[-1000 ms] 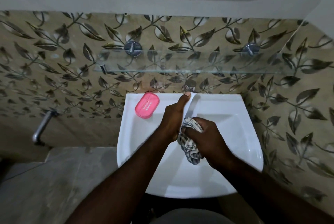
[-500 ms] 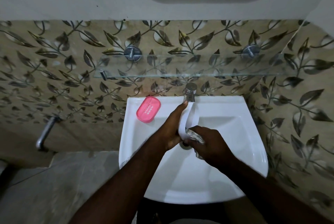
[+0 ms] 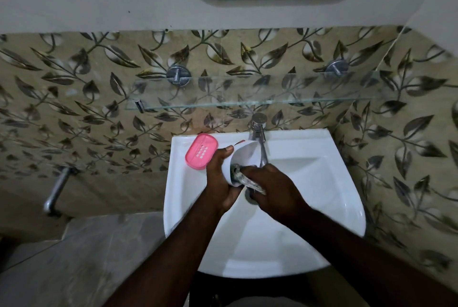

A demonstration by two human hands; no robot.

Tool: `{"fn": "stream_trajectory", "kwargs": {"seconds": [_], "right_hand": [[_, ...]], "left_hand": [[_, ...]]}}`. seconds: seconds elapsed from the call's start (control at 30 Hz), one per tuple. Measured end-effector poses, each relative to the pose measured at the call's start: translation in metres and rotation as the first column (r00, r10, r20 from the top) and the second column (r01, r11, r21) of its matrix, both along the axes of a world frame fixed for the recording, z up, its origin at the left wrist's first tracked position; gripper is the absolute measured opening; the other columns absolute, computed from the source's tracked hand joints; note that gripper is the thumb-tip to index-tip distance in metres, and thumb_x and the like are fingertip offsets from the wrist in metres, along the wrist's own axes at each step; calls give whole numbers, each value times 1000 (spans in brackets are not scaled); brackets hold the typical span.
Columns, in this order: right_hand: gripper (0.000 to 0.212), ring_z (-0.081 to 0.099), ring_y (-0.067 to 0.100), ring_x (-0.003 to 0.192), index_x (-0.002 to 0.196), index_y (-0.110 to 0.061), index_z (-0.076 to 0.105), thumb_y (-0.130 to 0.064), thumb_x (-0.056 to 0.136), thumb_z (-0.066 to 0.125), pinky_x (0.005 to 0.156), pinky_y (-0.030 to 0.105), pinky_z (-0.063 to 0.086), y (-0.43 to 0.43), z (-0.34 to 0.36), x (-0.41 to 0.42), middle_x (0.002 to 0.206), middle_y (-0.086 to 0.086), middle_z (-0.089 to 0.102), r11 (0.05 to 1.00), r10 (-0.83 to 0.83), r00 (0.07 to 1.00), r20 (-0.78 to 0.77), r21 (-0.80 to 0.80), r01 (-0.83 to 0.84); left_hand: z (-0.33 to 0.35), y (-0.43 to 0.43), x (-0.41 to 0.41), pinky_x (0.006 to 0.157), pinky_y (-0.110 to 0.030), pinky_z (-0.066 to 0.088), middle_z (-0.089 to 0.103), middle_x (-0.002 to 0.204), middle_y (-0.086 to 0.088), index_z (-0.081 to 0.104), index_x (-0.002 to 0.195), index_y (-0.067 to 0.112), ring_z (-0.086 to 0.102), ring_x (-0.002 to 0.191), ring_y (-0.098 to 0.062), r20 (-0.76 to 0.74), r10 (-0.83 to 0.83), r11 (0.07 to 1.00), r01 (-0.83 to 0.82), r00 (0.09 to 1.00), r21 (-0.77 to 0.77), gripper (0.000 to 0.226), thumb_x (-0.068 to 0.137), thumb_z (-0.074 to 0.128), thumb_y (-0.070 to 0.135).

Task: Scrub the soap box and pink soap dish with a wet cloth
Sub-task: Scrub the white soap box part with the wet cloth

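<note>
My left hand (image 3: 219, 178) grips a white soap box (image 3: 244, 158) over the sink basin, tilted so its hollow inside faces me. My right hand (image 3: 270, 185) holds a wet checked cloth (image 3: 247, 180) and presses it into the lower part of the box. Most of the cloth is hidden under my fingers. The pink soap dish (image 3: 201, 154) lies on the sink's back left rim, just left of my left hand and apart from it.
The white sink (image 3: 322, 207) has a chrome tap (image 3: 257, 133) right behind the box. A glass shelf (image 3: 247, 98) juts from the leaf-patterned wall above. A metal pipe (image 3: 55, 192) sticks out at the lower left.
The box has turned from edge-on to show its inside. My right hand has pushed the cloth up into it; less cloth hangs below. The view has dropped and shifted slightly.
</note>
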State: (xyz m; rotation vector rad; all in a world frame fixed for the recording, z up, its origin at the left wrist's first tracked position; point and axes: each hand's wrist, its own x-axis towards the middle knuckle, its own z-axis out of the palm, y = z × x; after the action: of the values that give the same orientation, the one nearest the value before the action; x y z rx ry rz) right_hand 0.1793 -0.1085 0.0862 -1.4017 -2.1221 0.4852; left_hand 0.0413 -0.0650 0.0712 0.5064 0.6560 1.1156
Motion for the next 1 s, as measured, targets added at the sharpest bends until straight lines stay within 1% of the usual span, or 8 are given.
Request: {"fn": "stream_trajectory", "kwargs": {"seconds": [0.1,0.2,0.3,0.4,0.57,0.67,0.83,1.0], "right_hand": [[38,64,27,86,110,-18,73,0,77,65,72,19,38,3,8,-7,91,6,73,980,-183,976,-121,-104,171],[15,63,5,61,82,-29,66,-16,79,59,61,20,46,-10,16,-25,65,-5,68,978,-120,931,-344,-200,52],[28,58,8,69,95,-27,70,-10,74,64,61,16,39,-17,20,-21,70,-13,64,999,-2,984,-179,-40,-5],[51,62,30,88,114,-15,71,5,67,70,73,25,41,-2,14,4,94,4,71,999,-6,997,75,41,3],[46,58,16,96,112,-18,72,-4,71,59,87,7,35,-3,13,-4,109,0,75,985,-159,980,-119,53,166],[44,53,12,90,112,-14,72,-10,71,56,83,9,35,-9,12,-6,105,0,75,988,18,998,-57,155,-9],[52,57,19,102,128,-30,62,-9,81,63,87,32,47,16,9,37,122,-10,67,989,83,957,277,-140,-46],[7,59,11,61,78,-8,63,-2,80,60,62,34,52,30,13,37,69,1,69,923,-134,979,-155,-378,67]], "left_hand": [[3,3,4,78,-33,54,73,97,-14,71,111,2,68,86,-27,-11,-12,1000,12,1000,10,57,63,63,32],[2,5,4,70,-30,57,75,90,-15,63,122,1,71,79,-27,-15,-6,1000,6,1000,-9,60,72,57,34],[0,6,2,77,-33,57,73,99,-14,65,120,4,70,88,-28,10,0,1000,0,1000,-12,58,71,61,35],[-3,5,2,85,-37,55,73,100,-16,73,107,3,70,90,-30,73,-44,999,46,996,-28,55,66,65,38],[-4,6,4,86,-40,55,73,101,-18,74,106,2,71,93,-31,131,-83,996,85,988,-10,56,68,67,43],[-7,7,5,77,-36,57,75,89,-15,77,98,5,72,83,-29,118,-76,996,82,990,-46,54,60,74,43],[-11,4,9,94,-47,47,71,103,-22,72,107,0,68,95,-36,146,-71,986,91,987,-139,54,72,61,40],[-15,8,13,105,-57,39,62,125,-27,70,115,2,61,116,-41,146,-122,978,145,982,-152,61,79,55,49]]}}
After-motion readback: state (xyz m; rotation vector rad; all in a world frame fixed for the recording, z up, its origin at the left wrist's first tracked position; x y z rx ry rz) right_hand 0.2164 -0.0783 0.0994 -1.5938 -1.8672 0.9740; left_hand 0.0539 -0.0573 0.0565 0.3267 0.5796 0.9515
